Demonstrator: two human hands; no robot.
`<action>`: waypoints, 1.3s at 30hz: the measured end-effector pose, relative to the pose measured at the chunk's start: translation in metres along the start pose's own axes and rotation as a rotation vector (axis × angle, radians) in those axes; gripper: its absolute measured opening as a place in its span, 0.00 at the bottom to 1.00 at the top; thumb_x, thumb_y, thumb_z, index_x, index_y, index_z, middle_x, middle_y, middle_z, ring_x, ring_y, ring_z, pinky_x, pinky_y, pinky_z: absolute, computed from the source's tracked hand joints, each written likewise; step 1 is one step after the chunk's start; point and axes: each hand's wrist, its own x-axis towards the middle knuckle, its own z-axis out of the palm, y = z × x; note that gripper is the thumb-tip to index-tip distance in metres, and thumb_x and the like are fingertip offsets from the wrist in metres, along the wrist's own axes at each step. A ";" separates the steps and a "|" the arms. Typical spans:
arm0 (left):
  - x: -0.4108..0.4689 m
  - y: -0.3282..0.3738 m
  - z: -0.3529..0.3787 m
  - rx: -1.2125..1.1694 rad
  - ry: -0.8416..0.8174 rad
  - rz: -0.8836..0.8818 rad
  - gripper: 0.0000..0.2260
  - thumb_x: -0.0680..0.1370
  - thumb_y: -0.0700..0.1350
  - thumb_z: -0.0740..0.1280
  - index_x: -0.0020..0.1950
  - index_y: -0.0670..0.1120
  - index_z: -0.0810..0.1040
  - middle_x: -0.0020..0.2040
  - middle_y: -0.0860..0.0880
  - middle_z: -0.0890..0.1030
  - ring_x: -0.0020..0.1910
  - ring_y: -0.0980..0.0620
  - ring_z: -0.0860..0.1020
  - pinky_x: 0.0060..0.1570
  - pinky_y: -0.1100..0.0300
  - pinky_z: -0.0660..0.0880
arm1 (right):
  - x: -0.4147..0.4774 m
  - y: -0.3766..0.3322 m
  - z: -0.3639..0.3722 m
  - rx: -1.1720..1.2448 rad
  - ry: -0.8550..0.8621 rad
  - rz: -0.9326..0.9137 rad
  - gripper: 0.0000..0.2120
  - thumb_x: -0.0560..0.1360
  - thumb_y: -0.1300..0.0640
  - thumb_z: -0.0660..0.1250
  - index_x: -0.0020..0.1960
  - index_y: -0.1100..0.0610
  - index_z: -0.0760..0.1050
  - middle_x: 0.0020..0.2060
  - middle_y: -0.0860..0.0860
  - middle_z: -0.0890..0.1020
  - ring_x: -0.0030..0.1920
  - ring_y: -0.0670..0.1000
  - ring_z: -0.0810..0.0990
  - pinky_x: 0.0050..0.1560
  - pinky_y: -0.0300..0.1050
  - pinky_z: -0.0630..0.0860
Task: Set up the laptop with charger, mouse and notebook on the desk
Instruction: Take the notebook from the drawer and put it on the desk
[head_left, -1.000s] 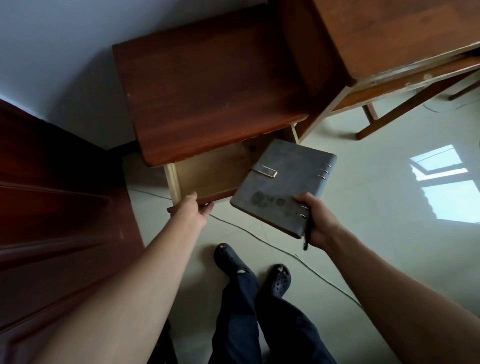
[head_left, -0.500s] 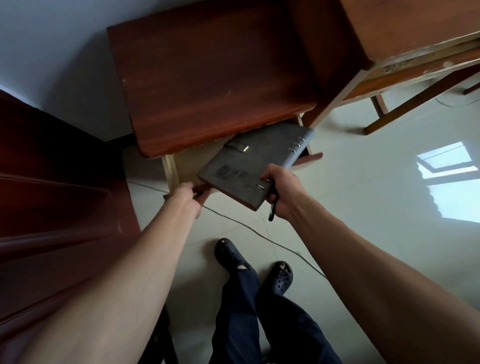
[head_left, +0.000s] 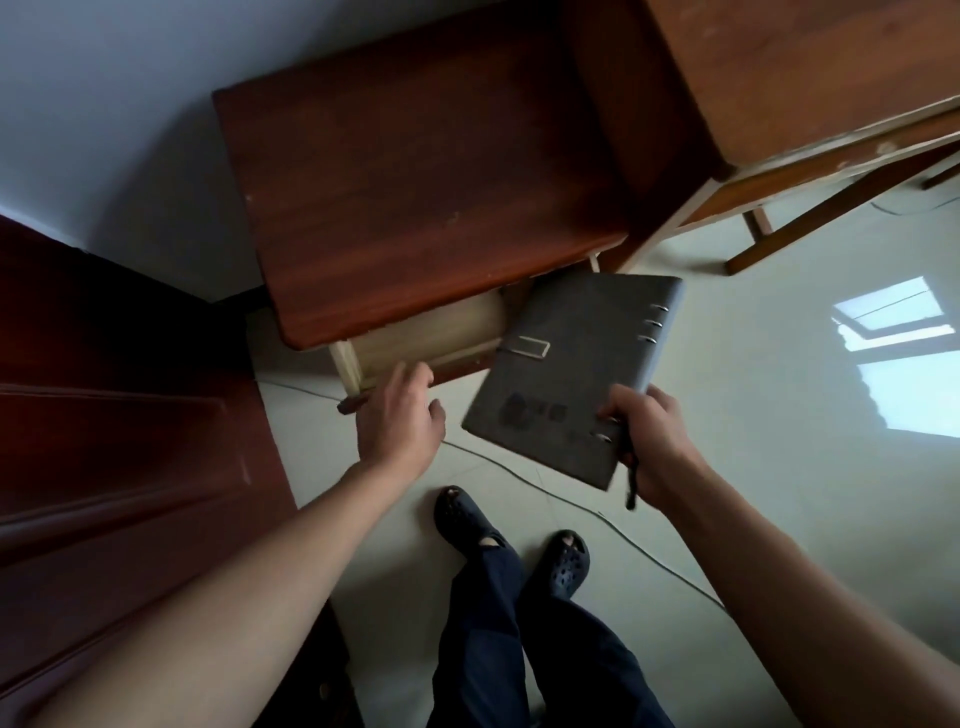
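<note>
Over pale floor, the notebook, clamped in the grip of the right hand, is best carried level to the 1 o'clock bench, the left hand rested, grip apart, on the drawer.

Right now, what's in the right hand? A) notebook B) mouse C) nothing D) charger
A: the right hand grips the notebook at its ringed edge, holding it in the air in front of the open drawer.
</note>
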 end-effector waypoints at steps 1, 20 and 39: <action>0.003 -0.001 -0.001 0.165 0.072 0.189 0.16 0.71 0.43 0.72 0.57 0.45 0.76 0.57 0.43 0.77 0.54 0.41 0.77 0.49 0.49 0.75 | -0.003 0.002 -0.010 -0.012 0.024 -0.013 0.06 0.60 0.62 0.65 0.37 0.57 0.74 0.28 0.52 0.75 0.28 0.52 0.71 0.31 0.43 0.66; 0.074 0.017 -0.011 0.561 -0.073 0.296 0.43 0.71 0.53 0.73 0.78 0.46 0.52 0.77 0.37 0.54 0.75 0.35 0.54 0.70 0.38 0.58 | -0.018 0.029 -0.049 -0.272 0.384 -0.242 0.11 0.60 0.52 0.67 0.42 0.52 0.72 0.35 0.52 0.80 0.37 0.55 0.80 0.40 0.56 0.81; 0.110 0.036 -0.035 0.610 0.016 0.253 0.34 0.69 0.46 0.74 0.71 0.47 0.63 0.66 0.38 0.66 0.61 0.37 0.66 0.55 0.45 0.68 | -0.036 0.027 -0.039 -0.898 0.202 -0.577 0.11 0.69 0.50 0.67 0.43 0.48 0.64 0.33 0.56 0.80 0.36 0.63 0.76 0.33 0.47 0.62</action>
